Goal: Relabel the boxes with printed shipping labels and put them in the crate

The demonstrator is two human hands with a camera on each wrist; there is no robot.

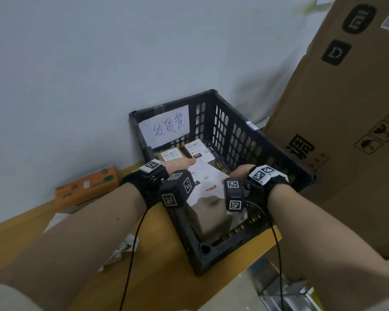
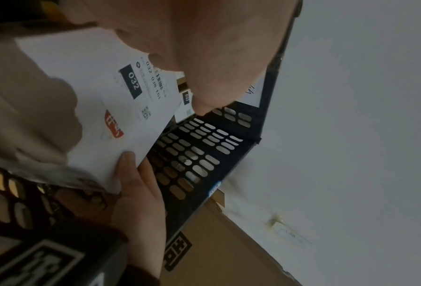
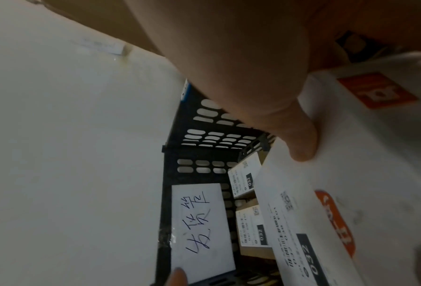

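A white box [image 1: 206, 179] with a printed "032" shipping label and a red logo hangs tilted over the open black plastic crate [image 1: 198, 259]. My left hand [image 1: 180, 163] grips its left edge and my right hand [image 1: 240, 170] its right edge, thumbs on top. In the left wrist view the label on the white box [image 2: 94, 77] faces up under my left hand [image 2: 216, 58], with my right hand [image 2: 136, 193] at the far edge. In the right wrist view my right hand [image 3: 253, 77] pinches the box [image 3: 326, 193]. Two labelled brown boxes [image 1: 170, 154] [image 1: 199, 149] lie at the crate's far end.
A handwritten paper sign [image 1: 166, 126] is taped inside the crate's back wall. The crate stands on a wooden table [image 1: 155, 277] against a white wall. A big cardboard carton [image 1: 346, 108] stands to the right. An orange box [image 1: 87, 187] and paper scraps [image 1: 121, 248] lie on the left.
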